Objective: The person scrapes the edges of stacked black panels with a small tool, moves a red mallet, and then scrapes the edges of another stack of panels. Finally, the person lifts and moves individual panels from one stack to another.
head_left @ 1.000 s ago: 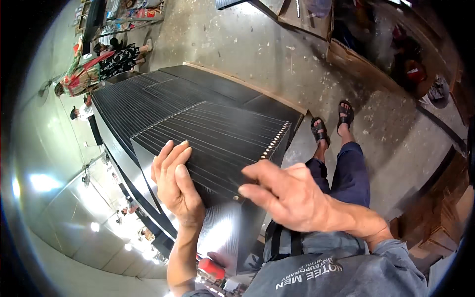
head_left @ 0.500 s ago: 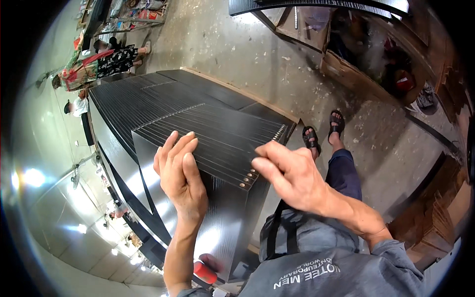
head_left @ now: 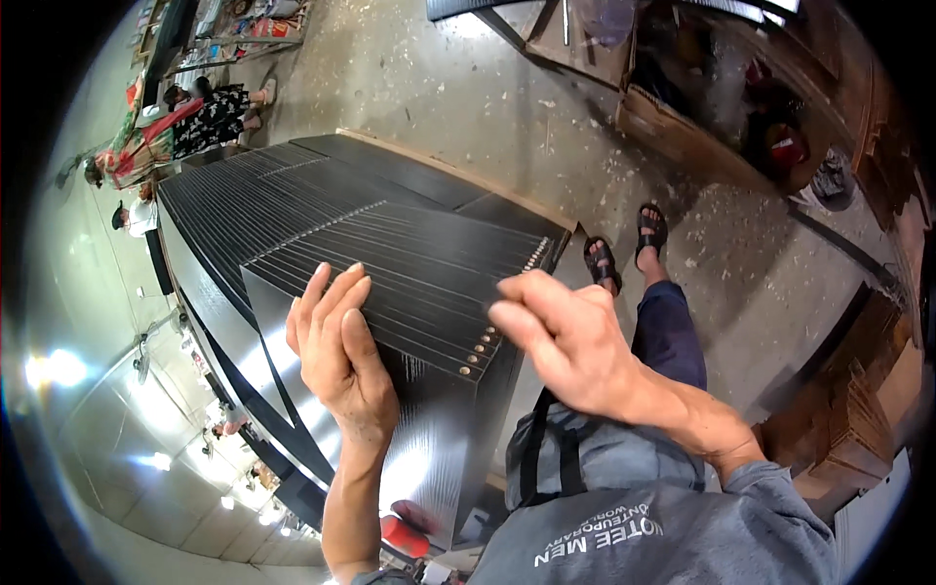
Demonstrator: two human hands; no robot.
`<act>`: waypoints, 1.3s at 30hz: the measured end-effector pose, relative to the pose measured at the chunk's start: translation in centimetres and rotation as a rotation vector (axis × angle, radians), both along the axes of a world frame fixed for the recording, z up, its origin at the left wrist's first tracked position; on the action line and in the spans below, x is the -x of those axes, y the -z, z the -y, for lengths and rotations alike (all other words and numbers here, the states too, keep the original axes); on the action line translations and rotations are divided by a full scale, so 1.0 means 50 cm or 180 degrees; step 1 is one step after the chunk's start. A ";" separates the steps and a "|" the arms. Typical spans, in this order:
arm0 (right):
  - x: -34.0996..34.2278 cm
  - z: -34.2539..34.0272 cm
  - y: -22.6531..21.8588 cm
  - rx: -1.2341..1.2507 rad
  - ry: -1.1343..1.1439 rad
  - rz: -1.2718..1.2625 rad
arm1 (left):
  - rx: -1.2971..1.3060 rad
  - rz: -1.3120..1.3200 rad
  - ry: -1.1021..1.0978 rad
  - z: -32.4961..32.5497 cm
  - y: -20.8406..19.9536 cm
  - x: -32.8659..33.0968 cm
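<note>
Black panels [head_left: 400,258] standing packed side by side, narrow edges facing up, small round coppery spots [head_left: 475,359] lining right end; sitting beside larger black striped batch [head_left: 229,200].

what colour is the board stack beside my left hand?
The board stack is black with pale lines, best seen in the head view.

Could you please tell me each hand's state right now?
Left hand: open, at the stacked black flat panels.
Right hand: partly closed; whether it holds anything cannot be told.

A grey shirt [head_left: 682,526] with white lettering [head_left: 597,542] is worn; navy trousers [head_left: 671,331] are cut short; black open-toed sandals [head_left: 602,260] are noted.
</note>
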State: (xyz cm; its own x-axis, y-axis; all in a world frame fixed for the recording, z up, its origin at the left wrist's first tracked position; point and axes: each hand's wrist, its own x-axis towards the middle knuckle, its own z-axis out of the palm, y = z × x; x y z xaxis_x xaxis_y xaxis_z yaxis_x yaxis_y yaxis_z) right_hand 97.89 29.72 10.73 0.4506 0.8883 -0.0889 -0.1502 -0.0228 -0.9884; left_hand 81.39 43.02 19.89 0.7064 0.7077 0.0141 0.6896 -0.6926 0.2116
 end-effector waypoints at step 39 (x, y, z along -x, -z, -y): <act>-0.007 -0.013 0.047 -0.0198 -0.0255 0.0095 | -0.0214 -0.0117 -0.0091 -0.001 0.002 -0.006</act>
